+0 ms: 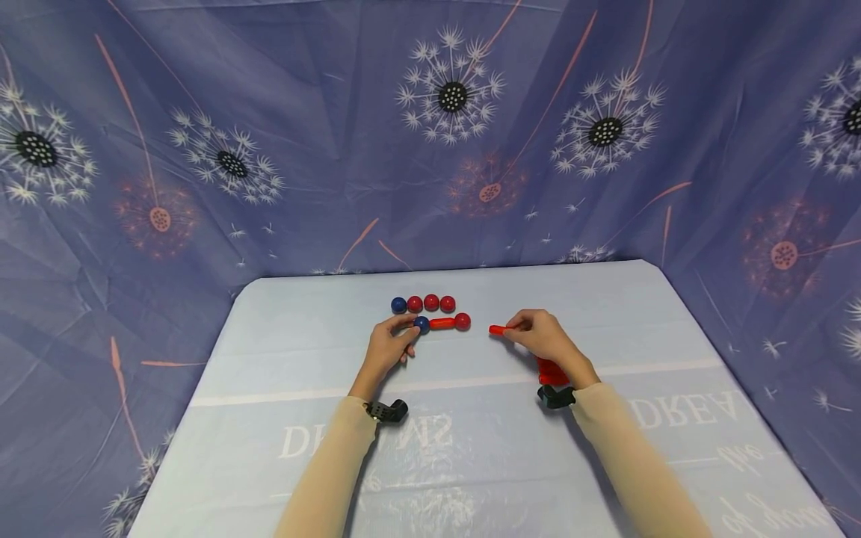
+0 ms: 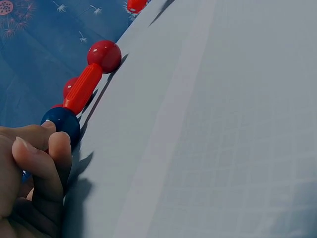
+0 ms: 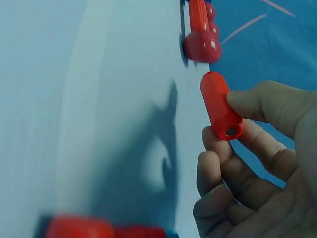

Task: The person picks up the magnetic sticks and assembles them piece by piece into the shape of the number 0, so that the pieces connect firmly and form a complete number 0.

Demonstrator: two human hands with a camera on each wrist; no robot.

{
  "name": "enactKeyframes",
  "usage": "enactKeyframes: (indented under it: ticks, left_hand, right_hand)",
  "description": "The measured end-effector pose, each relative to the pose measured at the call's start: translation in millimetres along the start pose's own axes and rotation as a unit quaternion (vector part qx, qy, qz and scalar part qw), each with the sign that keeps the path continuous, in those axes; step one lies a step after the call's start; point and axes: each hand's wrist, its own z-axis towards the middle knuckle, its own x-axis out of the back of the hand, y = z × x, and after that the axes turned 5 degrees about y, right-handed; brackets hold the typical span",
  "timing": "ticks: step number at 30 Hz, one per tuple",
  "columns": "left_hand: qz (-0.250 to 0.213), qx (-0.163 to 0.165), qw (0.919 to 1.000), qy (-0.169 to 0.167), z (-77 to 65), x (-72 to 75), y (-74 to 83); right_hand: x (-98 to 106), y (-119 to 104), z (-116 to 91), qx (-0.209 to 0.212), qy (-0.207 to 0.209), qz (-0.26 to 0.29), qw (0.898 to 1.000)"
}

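My left hand (image 1: 390, 344) pinches a blue ball (image 1: 421, 324) between thumb and fingers. That ball is joined in a line to a red rod (image 1: 442, 323), with a red ball (image 1: 463, 321) on the rod's far end. In my right hand (image 1: 543, 336), thumb and fingers pinch a second red rod (image 3: 219, 106), held above the table and apart from the joined piece. Its near end shows a dark round spot in the right wrist view. The right hand's shadow falls on the white table below it.
Behind the joined piece, a blue ball (image 1: 399, 305) and several red balls (image 1: 431, 302) stand in a row. More red pieces (image 1: 551, 371) lie under the right wrist. A white cloth covers the table (image 1: 471, 441); a patterned blue curtain (image 1: 336, 149) hangs at its back and sides.
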Motion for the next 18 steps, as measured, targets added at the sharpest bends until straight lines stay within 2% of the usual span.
enactKeyframes:
  ticks: [10,18]
  left_hand:
    - [-0.003,0.002,1.0,0.004,-0.4,-0.1,0.4]
    - [-0.001,0.002,1.0,0.002,-0.1,0.3,-0.5]
  right_hand:
    - [-30.1,-17.4,6.1,-0.006,-0.011,0.033,0.999]
    - [-50.1,-28.0,8.7,0.015,-0.034,0.07,0.997]
